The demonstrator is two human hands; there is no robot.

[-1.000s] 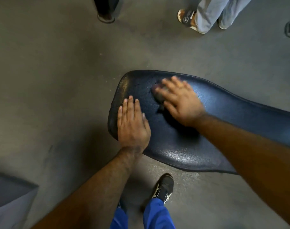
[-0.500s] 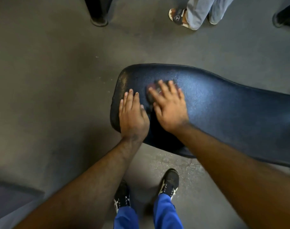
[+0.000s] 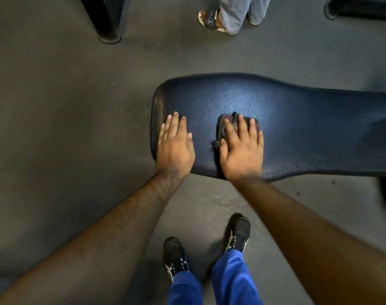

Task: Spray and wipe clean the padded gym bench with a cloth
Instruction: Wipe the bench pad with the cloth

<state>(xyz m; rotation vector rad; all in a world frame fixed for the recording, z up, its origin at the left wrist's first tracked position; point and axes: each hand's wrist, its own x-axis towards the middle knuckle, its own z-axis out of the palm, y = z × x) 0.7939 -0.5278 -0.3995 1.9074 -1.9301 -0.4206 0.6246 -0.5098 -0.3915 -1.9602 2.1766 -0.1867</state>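
Bench (image 3: 286, 102) unlabelled; right hand (image 3: 241, 150) presses cloth (image 3: 226, 119), left hand (image 3: 175, 146) flat

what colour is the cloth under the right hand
Dark reddish-brown cloth, mostly covered by the right hand; head view.

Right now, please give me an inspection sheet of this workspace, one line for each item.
Surface: dark blue padded bench, shiny, edge worn at its left end.
Job's things: dark cloth flat on the bench; no spray bottle seen.
Clutter: nothing seen.
Hands: left hand flat on the bench end; right hand pressed flat on the cloth.
Cables: nothing seen.
Surroundings: grey floor, black equipment leg, another person's sandalled foot.
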